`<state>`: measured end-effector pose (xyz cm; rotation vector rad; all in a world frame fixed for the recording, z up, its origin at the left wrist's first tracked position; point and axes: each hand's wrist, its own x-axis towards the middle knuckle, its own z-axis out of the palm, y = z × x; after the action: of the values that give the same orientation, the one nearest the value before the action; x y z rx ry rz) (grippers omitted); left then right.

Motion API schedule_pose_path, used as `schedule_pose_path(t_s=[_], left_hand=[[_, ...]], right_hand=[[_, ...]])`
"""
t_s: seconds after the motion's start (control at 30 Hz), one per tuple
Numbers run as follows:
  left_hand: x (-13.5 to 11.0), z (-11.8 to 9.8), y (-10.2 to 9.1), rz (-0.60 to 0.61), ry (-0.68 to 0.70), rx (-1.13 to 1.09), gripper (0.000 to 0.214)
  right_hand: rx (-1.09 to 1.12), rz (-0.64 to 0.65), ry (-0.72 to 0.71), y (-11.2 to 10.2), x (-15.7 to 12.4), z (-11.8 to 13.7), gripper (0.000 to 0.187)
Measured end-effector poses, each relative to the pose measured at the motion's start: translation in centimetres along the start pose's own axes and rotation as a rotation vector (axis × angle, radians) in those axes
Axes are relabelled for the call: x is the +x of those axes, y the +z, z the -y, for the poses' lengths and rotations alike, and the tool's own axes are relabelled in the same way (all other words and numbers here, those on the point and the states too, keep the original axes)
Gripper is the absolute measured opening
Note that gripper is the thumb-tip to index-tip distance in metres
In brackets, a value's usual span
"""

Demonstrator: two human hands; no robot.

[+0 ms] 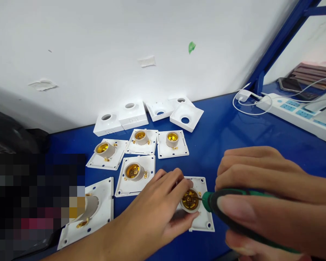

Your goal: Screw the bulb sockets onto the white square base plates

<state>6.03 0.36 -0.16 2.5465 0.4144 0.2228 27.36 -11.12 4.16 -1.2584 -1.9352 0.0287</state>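
My left hand (165, 203) grips a lamp socket (190, 200) by its round ceramic collar, thumb and fingers on either side. The socket is fixed to a square white base plate (203, 217) lying on the blue table. My right hand (271, 203) is wrapped round a green and black screwdriver (239, 217), whose thin shaft reaches into the socket's brass-coloured inside. Its tip's exact contact is too small to make out. Close by lie several similar socket plates, among them one left of my left hand (136, 172) and one behind it (174, 143).
Several white square covers (133, 114) with round holes stand against the wall. At the right a white power strip (296, 112) carries cables, with a phone (289, 85) behind it. A black bag (13, 134) sits at the left edge. A blue frame post (277, 43) rises at the right.
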Motion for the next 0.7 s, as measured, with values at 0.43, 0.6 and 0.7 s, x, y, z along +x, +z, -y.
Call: schedule_pose_path(t_s=[0.43, 0.6, 0.7], left_hand=[[-0.3, -0.3, 0.1, 0.014, 0.023, 0.008, 0.025], [-0.3, -0.7, -0.1, 0.012, 0.02, 0.01, 0.022], [-0.2, -0.6, 0.0, -0.012, -0.001, 0.022, 0.02]], right_hand=[[-0.075, 0.018, -0.177, 0.5, 2.8, 0.0, 0.008], [-0.071, -0.103, -0.288, 1.6, 2.0, -0.5, 0.041], [-0.016, -0.282, -0.497, 2.9, 3.8, -1.1, 0.039]])
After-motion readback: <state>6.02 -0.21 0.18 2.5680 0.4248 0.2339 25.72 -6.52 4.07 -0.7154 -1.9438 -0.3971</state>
